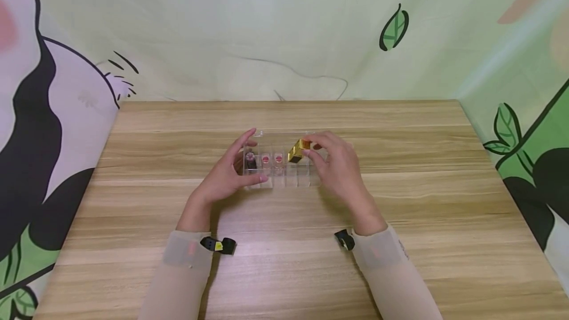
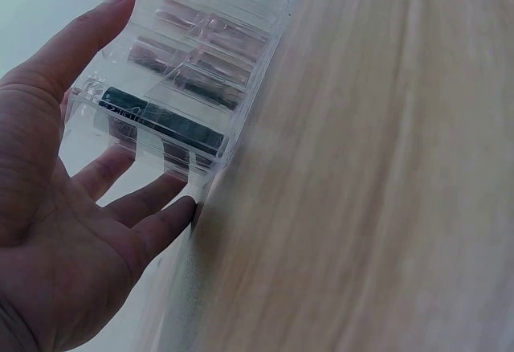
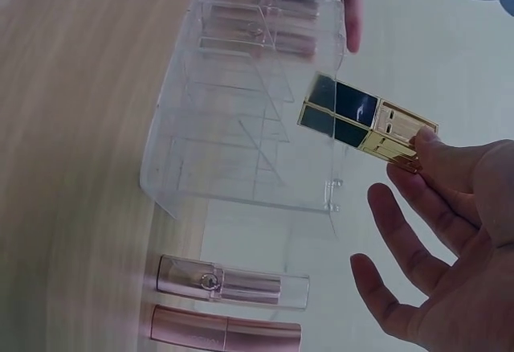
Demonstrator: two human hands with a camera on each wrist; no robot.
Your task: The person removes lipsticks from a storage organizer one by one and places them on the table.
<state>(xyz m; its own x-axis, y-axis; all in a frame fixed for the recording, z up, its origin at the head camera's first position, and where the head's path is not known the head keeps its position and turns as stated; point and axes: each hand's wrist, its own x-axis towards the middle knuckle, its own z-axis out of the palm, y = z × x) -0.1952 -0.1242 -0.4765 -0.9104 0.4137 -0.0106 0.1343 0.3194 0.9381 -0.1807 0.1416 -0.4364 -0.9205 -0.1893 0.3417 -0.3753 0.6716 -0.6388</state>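
A clear lipstick organizer (image 1: 291, 178) with several compartments stands on the table. My left hand (image 1: 224, 177) spans its left end, thumb at the front and fingers round the side and back. Inside are a dark lipstick tube (image 1: 251, 161) in the leftmost slots and two pink-topped lipsticks (image 1: 272, 163) beside it. Between thumb and forefinger, my right hand (image 1: 340, 164) pinches a square gold lipstick (image 1: 295, 153), tilted over the right half of the organizer. The right wrist view shows its dark end beside the organizer's upper edge, the other fingers spread.
Beyond the organizer's right end, the right wrist view shows a clear-cased lipstick (image 3: 249, 284) and a pink lipstick (image 3: 229, 332); my right hand covers that spot in the head view. The wooden table (image 1: 275, 270) ends at a printed cloth backdrop (image 1: 200, 28).
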